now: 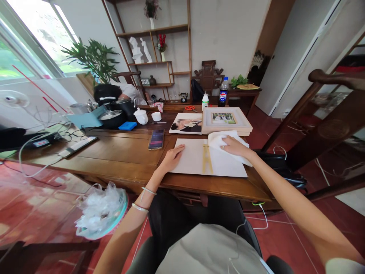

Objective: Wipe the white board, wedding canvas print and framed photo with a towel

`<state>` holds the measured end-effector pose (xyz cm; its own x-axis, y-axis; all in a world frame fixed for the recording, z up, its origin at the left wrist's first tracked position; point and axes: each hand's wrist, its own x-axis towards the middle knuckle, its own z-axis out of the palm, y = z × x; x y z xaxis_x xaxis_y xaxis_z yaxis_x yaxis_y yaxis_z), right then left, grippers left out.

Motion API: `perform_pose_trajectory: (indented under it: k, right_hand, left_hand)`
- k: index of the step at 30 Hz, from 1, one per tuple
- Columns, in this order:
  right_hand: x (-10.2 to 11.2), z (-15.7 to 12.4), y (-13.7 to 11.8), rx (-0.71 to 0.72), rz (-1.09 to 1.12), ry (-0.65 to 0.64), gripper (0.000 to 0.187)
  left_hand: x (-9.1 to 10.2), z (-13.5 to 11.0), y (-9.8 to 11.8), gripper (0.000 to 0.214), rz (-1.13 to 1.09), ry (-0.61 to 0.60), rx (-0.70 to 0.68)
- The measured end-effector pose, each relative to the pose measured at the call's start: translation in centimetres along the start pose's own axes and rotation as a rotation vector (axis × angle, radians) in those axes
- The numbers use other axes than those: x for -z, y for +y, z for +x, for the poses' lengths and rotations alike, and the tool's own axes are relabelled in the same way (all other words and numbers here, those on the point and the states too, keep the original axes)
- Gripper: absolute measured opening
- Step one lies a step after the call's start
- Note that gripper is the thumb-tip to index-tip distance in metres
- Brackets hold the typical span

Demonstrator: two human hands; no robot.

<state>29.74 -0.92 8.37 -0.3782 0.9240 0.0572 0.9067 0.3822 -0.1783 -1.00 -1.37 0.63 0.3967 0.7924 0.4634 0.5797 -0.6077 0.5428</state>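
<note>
A white board (194, 161) lies flat on the wooden table (119, 156), with a light wooden stand piece (207, 159) on its back. My left hand (171, 159) rests flat and open on the board's left edge. My right hand (232, 146) presses a white cloth (218, 139) onto the board's upper right part, fingers curled on the cloth. Just behind lie a printed photo (186, 123) and a white picture frame (226, 120) with a photo in it.
A phone (156, 139) lies left of the board. Farther back stand a white teapot (141, 116), a cup (156, 116), a white bottle (205, 102), a cola bottle (223, 92) and scissors (189, 108). Cables and devices cover the table's left. A plastic-lined bin (99, 211) stands lower left.
</note>
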Motion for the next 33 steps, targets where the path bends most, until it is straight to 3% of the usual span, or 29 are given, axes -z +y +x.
perform_pose_trajectory:
  k: [5,10,14,17,22,28,33]
  right_hand:
    - [-0.6,0.3,-0.3,-0.001,0.001,0.011,0.014]
    - [0.2,-5.5,-2.1,0.136,0.016,-0.075,0.004]
    - [1.7,-10.9,-4.4,0.209,0.06,-0.159,0.015]
    - [2.1,-12.4,-4.9,0.209,0.08,-0.175,0.016]
    - [0.5,-8.7,-2.6,0.174,0.071,-0.106,0.004]
    - [-1.9,-1.5,-0.6,0.162,-0.013,0.095,0.016]
    - [-2.8,-0.1,-0.7,0.134,-0.08,0.143,0.028]
  left_hand:
    - [0.0,0.0,-0.1,0.036,-0.004,0.001,0.0]
    - [0.0,0.0,0.1,0.037,0.013,-0.011,0.006]
    - [-0.1,0.0,0.1,0.037,0.018,-0.01,0.018]
    - [-0.2,0.0,0.0,0.037,0.017,-0.002,0.014]
    - [-0.1,0.0,-0.1,0.038,0.031,-0.003,-0.002]
    - [0.0,0.0,-0.1,0.038,0.035,-0.011,-0.004]
    - [-0.1,0.0,-0.1,0.038,0.027,-0.003,-0.004]
